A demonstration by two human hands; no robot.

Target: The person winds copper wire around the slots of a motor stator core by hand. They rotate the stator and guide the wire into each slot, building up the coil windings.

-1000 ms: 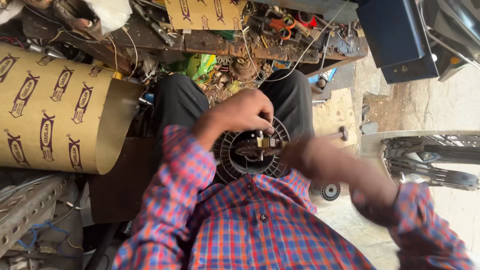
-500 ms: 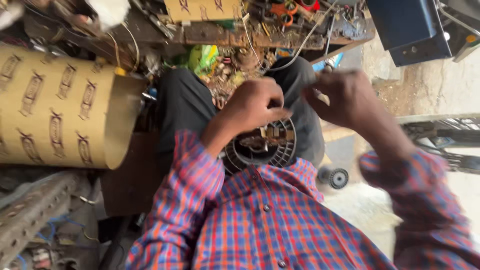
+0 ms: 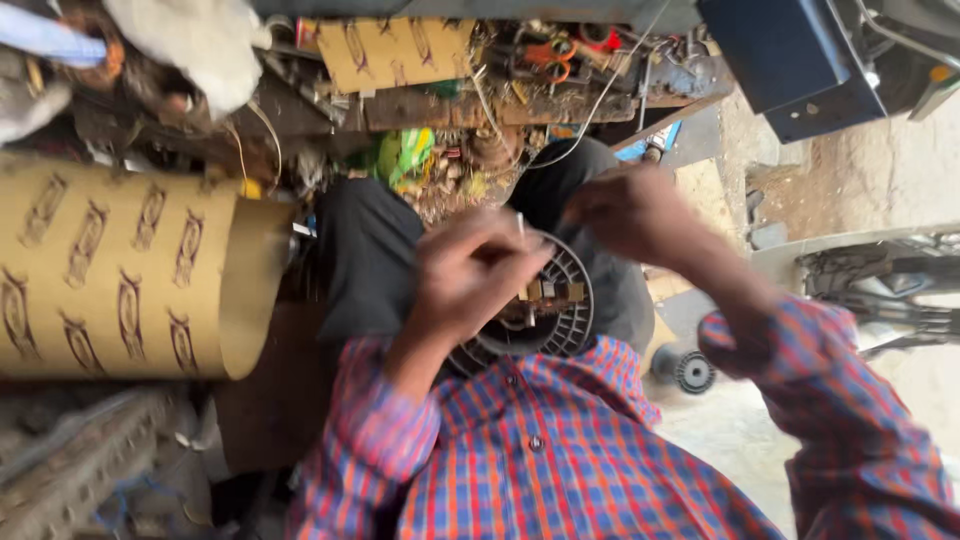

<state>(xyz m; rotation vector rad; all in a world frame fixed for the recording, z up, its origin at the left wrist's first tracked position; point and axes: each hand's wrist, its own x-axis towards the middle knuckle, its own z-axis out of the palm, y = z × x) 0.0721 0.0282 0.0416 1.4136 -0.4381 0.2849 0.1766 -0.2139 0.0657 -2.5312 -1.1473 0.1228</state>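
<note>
A round black slotted motor part (image 3: 565, 300) rests on my lap against my dark trousers (image 3: 370, 250). My left hand (image 3: 470, 280) lies over its left side and grips it, and a thin pale pin (image 3: 520, 225) sticks up beside the fingers. My right hand (image 3: 630, 210) hovers just above the part's upper right rim. Its fingers are pinched together, and motion blur hides whether anything is between them. My checked red and blue shirt (image 3: 560, 450) fills the bottom of the view.
A big roll of tan printed paper (image 3: 120, 270) lies at the left. A cluttered bench (image 3: 500, 90) with wires and orange scissors (image 3: 550, 55) runs across the top. A dark blue box (image 3: 790, 60) sits top right, a small black wheel (image 3: 692, 372) on the floor.
My right hand rose from the part's right side to above its upper rim. My left hand stayed on the part. The camera moved closer.
</note>
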